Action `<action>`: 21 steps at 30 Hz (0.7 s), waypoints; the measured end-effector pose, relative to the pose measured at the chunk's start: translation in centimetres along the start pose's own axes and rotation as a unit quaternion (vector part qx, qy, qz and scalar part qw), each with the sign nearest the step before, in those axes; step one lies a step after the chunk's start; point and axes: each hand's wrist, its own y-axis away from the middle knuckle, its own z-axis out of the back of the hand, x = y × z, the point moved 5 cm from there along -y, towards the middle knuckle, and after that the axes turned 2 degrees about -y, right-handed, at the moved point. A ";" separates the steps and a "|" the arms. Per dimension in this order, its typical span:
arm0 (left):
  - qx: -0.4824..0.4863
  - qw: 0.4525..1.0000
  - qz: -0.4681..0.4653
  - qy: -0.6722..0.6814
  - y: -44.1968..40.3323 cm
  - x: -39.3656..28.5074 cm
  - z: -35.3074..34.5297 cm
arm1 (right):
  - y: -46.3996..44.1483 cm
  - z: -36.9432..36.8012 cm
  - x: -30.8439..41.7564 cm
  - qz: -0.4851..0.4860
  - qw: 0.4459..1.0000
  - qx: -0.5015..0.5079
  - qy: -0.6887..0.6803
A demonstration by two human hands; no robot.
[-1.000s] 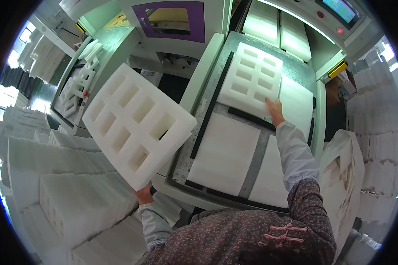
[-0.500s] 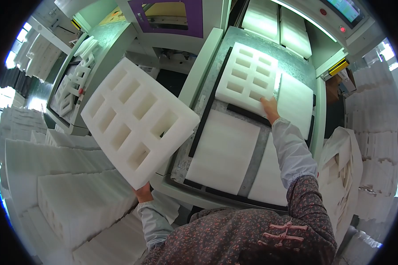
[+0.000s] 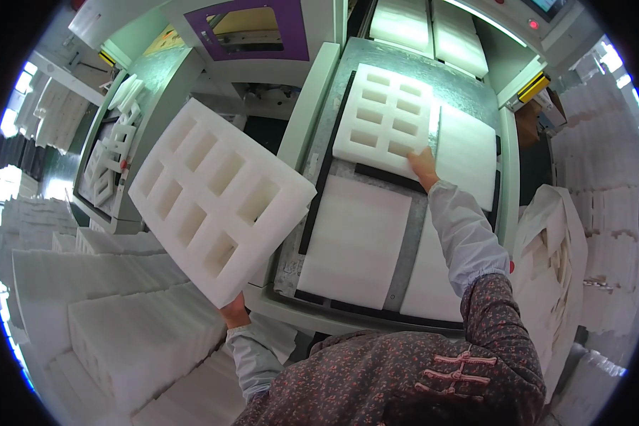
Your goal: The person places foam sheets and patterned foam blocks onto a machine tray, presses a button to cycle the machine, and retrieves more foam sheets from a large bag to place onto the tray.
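Note:
My left hand grips the lower corner of a white foam insert with several rectangular cut-outs, held tilted in the air left of the machine bed. The fingers behind it are partly hidden. At the lower right corner of a second foam insert, my right hand has its fingers closed on the edge. That insert has the same cut-outs and lies on the bed's upper left part. Beside it is a plain white foam sheet, and nearer my body lies another plain sheet.
Black guide strips divide the metal bed. Stacks of white foam stand at the left. A white sack of scraps is at the right. More foam pieces sit on a second machine at the far left.
The view has shifted slightly. My left hand still holds the raised foam insert, and my right hand keeps its grip on the corner of the one on the bed.

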 end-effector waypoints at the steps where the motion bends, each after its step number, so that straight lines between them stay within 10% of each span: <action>1: 0.008 1.000 0.000 -0.006 -0.1 0.1 -0.3 | 0.3 0.0 0.3 0.007 1.000 0.001 -0.005; 6: -0.057 0.997 0.004 -0.048 -1.5 0.3 -1.8 | -1.1 -0.9 -1.4 0.052 0.998 -0.003 -0.025; 9: 0.075 0.996 0.037 0.004 -2.6 0.5 -5.8 | 1.5 1.0 1.5 0.019 0.997 -0.058 -0.046; 11: -0.030 0.930 -0.059 -0.362 -2.7 -0.5 -6.3 | 1.7 1.0 2.1 0.097 0.980 -0.002 -0.176; 14: -0.003 0.895 -0.079 -0.438 -3.6 -0.9 -8.0 | 1.2 0.0 0.2 0.059 0.972 -0.009 -0.229; 16: 0.027 0.983 0.003 -0.180 -4.5 -0.2 -10.5 | 1.9 0.1 0.3 0.025 0.987 -0.021 -0.157; 21: 0.040 0.986 0.055 -0.151 -5.5 1.1 -14.0 | 1.5 -1.9 0.0 0.023 0.990 -0.104 -0.098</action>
